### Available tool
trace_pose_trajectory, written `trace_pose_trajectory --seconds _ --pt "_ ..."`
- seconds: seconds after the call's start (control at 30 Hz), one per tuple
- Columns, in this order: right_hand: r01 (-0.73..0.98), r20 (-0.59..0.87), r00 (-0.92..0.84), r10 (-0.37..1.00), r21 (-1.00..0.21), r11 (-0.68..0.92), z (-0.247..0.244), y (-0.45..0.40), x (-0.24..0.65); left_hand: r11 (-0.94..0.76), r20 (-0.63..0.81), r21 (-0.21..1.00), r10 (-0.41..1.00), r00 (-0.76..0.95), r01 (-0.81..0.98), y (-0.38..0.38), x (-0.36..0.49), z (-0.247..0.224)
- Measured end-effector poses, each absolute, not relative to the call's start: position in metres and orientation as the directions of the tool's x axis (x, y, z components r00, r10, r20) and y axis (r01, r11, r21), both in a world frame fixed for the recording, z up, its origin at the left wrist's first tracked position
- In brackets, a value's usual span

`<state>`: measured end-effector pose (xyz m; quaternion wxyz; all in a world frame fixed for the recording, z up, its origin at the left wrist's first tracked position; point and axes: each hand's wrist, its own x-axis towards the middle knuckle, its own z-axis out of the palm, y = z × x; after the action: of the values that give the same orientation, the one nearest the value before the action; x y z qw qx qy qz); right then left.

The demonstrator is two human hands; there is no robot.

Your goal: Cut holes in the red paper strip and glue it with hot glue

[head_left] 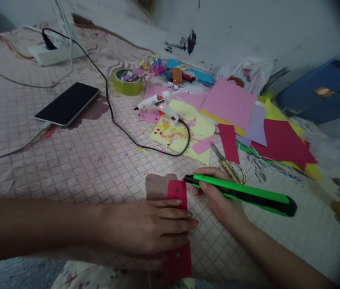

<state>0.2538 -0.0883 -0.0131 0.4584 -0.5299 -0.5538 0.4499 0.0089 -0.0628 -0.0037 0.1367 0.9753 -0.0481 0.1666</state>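
Observation:
My left hand (pixel 152 226) lies flat across a red paper strip (pixel 178 263), fingers stretched out and pressing it to the tablecloth. Small dark round holes or dots show near the strip's two ends; its middle is hidden under my fingers. In my right hand (pixel 218 196) is a green and black utility knife (pixel 248 193), held like a pen. The knife's dark tip points left, close to the strip's top right corner; I cannot tell whether it touches. Beyond my right hand lie gold-handled scissors (pixel 233 168).
A hot glue gun (pixel 160 105) with a lit red light rests on yellow paper (pixel 200 120), its black cord looping forward. A phone (pixel 67 104), tape roll (pixel 127 82) and power strip (pixel 48 54) are to the left. Coloured papers (pixel 230 98) and white string (pixel 266 166) lie right.

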Motion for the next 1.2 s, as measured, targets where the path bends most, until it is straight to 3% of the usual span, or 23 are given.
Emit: trace_pose_trajectory --seconds 0.27,0.43,0.57,0.67,1.2 --pt "0.082 0.017 0.015 1.0 -0.996 0.016 -0.014 -0.084 0.249 -0.931 0.359 0.338 -0.009 0.933 -0.14 -0.06 0.009 -0.007" --pt "-0.061 -0.013 0.05 0.999 -0.998 -0.01 -0.008 -0.078 0.244 -0.89 0.515 0.455 0.278 0.81 0.016 -0.042 0.007 -0.005" --pt "-0.099 -0.007 0.101 0.995 -0.995 0.003 -0.004 -0.074 0.243 -0.76 0.424 0.635 0.495 0.758 0.141 -0.029 0.007 -0.002" --pt "-0.097 -0.016 0.11 0.994 -0.995 -0.006 -0.002 -0.072 0.243 -0.676 0.333 0.708 0.576 0.746 0.205 -0.026 0.008 -0.001" --pt "-0.13 -0.041 0.071 0.997 -0.991 -0.032 -0.002 -0.071 0.242 -0.572 0.16 0.733 0.672 0.723 0.369 -0.028 0.023 0.001"
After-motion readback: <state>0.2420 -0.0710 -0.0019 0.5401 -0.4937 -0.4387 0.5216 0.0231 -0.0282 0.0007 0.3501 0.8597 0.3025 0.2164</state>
